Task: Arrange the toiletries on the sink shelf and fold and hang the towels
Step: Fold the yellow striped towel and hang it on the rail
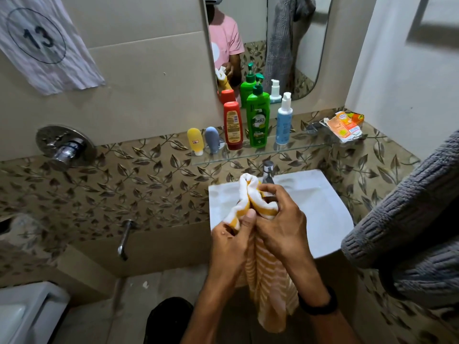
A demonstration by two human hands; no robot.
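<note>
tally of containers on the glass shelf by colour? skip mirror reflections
Yellow: 1, the yellow tube
Grey: 1, the grey tube
Red: 1, the red bottle
Green: 1, the green pump bottle
Blue and white: 1, the blue pump bottle
Total: 5

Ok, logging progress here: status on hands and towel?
Both hands, left hand and right hand, gripping striped towel over sink. Unfolded, unhung. Bottles lined on glass shelf. Nothing blocking.

My two forearms reach forward side by side, hands raised close together, knuckles nearly touching. My left hand [229, 240] is closed, thumb pointing up; my right hand [279, 214] curls its fingers [269, 191] inward, a dark band circling that wrist.
</note>
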